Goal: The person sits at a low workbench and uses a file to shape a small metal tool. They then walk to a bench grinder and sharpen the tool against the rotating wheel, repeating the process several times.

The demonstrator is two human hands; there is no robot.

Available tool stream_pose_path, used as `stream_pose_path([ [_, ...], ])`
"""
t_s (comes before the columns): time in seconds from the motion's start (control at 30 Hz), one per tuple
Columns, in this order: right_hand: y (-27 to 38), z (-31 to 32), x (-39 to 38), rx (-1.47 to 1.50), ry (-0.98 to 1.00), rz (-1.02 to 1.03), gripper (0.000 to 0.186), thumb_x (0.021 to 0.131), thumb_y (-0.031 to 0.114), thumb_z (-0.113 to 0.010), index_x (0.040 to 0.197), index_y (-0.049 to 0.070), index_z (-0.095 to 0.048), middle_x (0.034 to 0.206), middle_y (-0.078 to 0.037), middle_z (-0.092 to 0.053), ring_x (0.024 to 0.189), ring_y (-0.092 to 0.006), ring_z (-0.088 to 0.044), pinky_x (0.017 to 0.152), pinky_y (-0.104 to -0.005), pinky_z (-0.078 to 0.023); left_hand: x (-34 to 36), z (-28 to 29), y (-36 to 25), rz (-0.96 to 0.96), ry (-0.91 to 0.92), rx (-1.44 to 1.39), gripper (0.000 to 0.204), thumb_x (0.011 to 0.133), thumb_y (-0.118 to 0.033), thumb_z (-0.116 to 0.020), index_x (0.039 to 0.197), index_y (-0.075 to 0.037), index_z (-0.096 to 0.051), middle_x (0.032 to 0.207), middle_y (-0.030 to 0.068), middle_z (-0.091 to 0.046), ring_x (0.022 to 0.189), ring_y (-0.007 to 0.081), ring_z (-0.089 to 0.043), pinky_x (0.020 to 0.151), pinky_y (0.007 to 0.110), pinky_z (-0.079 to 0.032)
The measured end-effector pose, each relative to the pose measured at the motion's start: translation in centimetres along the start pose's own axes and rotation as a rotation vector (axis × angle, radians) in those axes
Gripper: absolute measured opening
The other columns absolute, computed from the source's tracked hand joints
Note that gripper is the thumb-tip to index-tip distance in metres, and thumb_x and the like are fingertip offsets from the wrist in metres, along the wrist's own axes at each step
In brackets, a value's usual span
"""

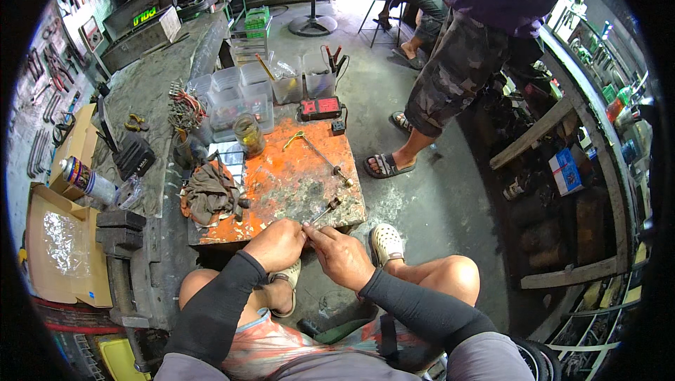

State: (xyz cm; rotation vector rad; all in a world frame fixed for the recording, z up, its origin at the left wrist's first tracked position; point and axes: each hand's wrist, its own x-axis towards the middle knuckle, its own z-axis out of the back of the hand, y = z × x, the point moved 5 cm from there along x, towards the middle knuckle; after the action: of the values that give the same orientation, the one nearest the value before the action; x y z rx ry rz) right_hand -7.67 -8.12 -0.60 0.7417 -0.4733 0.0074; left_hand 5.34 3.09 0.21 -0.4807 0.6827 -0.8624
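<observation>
My left hand (277, 244) and my right hand (343, 253) meet just past the near edge of the orange worktable (271, 177). Fingers on both are closed in a pinch around the near end of a thin metal rod (320, 214). From there the rod points away to the right, over the tabletop, and carries a dark knob-like piece near its far end. My fingers hide its near end. Beyond it, a quick-release skewer (318, 154) with a gold lever lies on the table, a round metal piece at its other end.
A crumpled grey rag (211, 192), a glass jar (248, 135), clear plastic bins (239, 108) and a red-black device (320, 107) occupy the table. At left stands a bench vise (121, 233). A standing person in camouflage trousers (457, 72) is beyond the table, another person sits farther back.
</observation>
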Motion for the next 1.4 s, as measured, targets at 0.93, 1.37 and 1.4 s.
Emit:
stream_pose_path([
  [0.93, -3.2, 1.7, 1.9, -0.322, 0.140, -0.299, 0.043, 0.100, 0.015, -0.066, 0.142, 0.006, -0.069, 0.102, -0.017, -0.073, 0.083, -0.0388, -0.075, 0.071, -0.0484, -0.061, -0.9, -0.2, -1.6, -0.006, -0.104, 0.188, 0.032, 0.106, -0.021, -0.059, 0.093, 0.004, -0.074, 0.088, 0.0322, -0.073, 0.091, 0.0525, -0.073, 0.082, 0.061, -0.058],
  [1.37, -2.1, 0.2, 0.4, -0.232, 0.224, -0.207, 0.041, 0.101, 0.014, -0.065, 0.140, 0.006, -0.069, 0.105, -0.020, -0.075, 0.083, -0.0411, -0.075, 0.071, -0.0508, -0.061, -1.0, 0.1, -1.9, 0.020, -0.065, 0.147, 0.033, 0.108, -0.021, -0.059, 0.095, 0.005, -0.073, 0.090, 0.0332, -0.072, 0.093, 0.0526, -0.073, 0.083, 0.059, -0.058],
  [1.4, -3.2, 1.3, 1.4, -0.244, 0.152, -0.230, 0.041, 0.101, 0.014, -0.065, 0.141, 0.006, -0.068, 0.105, -0.021, -0.075, 0.082, -0.0414, -0.075, 0.070, -0.0510, -0.061, -0.6, 0.2, -2.0, -0.013, -0.085, 0.185, 0.033, 0.107, -0.021, -0.059, 0.095, 0.005, -0.073, 0.091, 0.0332, -0.072, 0.093, 0.0532, -0.072, 0.083, 0.059, -0.058],
])
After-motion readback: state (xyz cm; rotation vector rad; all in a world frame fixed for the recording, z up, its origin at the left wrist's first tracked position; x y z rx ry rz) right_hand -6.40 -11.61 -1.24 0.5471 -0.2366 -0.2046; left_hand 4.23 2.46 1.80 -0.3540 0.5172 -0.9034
